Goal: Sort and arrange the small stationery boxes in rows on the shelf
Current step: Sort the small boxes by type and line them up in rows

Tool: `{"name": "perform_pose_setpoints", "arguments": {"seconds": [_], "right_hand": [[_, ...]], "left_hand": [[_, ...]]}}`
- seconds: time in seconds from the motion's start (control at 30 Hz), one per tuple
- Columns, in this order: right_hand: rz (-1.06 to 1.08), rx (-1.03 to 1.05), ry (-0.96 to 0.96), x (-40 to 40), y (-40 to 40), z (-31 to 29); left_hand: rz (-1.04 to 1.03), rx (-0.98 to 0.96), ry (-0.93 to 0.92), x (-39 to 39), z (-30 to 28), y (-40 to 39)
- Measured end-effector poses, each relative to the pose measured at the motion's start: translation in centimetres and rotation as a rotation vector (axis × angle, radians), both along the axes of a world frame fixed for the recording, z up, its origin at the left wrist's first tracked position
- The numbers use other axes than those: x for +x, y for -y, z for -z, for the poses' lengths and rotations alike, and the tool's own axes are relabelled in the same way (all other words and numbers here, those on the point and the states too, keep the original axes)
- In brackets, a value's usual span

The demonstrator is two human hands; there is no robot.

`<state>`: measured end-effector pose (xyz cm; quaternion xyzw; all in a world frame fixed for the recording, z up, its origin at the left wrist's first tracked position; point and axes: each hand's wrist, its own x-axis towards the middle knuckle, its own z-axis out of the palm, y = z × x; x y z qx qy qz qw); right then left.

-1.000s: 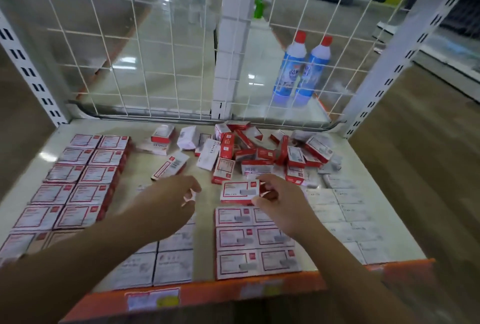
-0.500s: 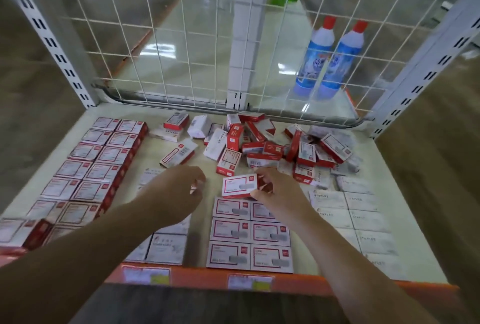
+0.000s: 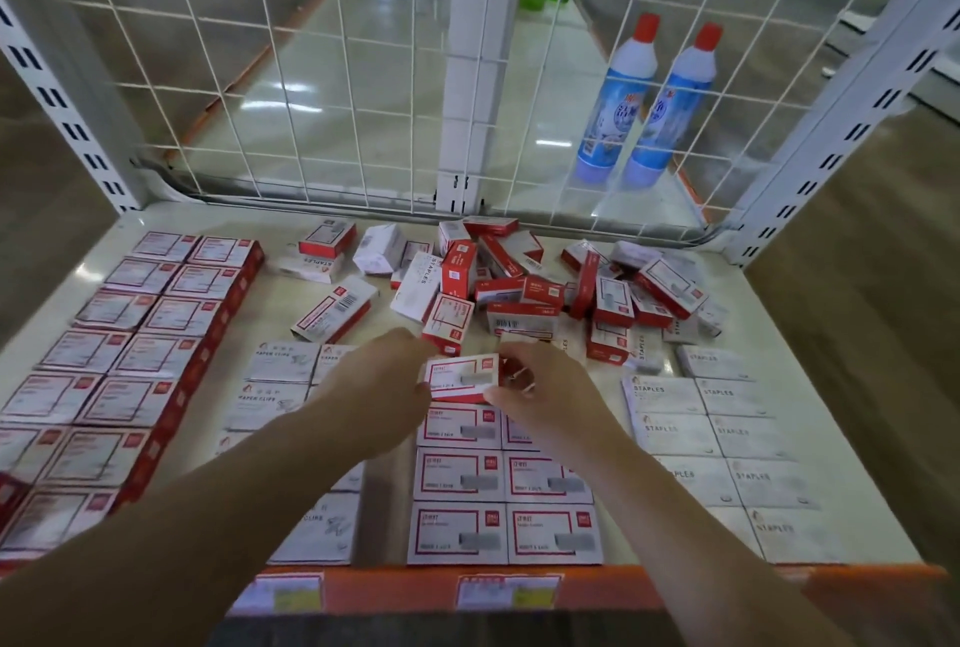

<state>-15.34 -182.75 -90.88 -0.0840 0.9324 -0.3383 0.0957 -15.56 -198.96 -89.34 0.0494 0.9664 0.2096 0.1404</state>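
Note:
A red-and-white box (image 3: 460, 376) sits at the far end of the middle rows of red-framed boxes (image 3: 457, 477). My right hand (image 3: 545, 392) pinches its right end. My left hand (image 3: 379, 386) touches its left end with curled fingers. A loose pile of mixed boxes (image 3: 519, 283) lies behind them on the white shelf (image 3: 779, 438). Two rows of red boxes (image 3: 140, 334) run along the left. White paper-clip boxes (image 3: 283, 376) lie partly under my left arm. White staples boxes (image 3: 701, 428) fill the right.
A white wire grid (image 3: 363, 75) closes the back of the shelf. Two blue bottles with red caps (image 3: 649, 101) stand behind it. Slotted uprights (image 3: 67, 90) flank both sides. An orange price rail (image 3: 519, 589) runs along the front edge.
Both hands stayed around the red-and-white box; my left hand closed in from the left until it touches the box's left end. The view shifted down and nearer.

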Motion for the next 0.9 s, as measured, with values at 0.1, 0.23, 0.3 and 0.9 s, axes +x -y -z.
{"name": "perform_pose_setpoints", "arguments": {"seconds": [0.1, 0.23, 0.3, 0.9], "right_hand": [[-0.01, 0.026, -0.009, -0.1, 0.0, -0.1], [-0.003, 0.061, -0.012, -0.2, -0.4, -0.2], [0.016, 0.084, -0.006, -0.2, -0.3, 0.0], [0.1, 0.178, -0.02, -1.3, -2.0, 1.0]], "left_hand": [[0.024, -0.018, -0.01, -0.2, 0.6, 0.0], [0.053, -0.021, -0.019, 0.0, 0.6, -0.9], [0.076, -0.03, -0.039, 0.1, 0.9, -1.2], [0.12, 0.011, 0.013, -0.3, 0.7, -2.1]]}}
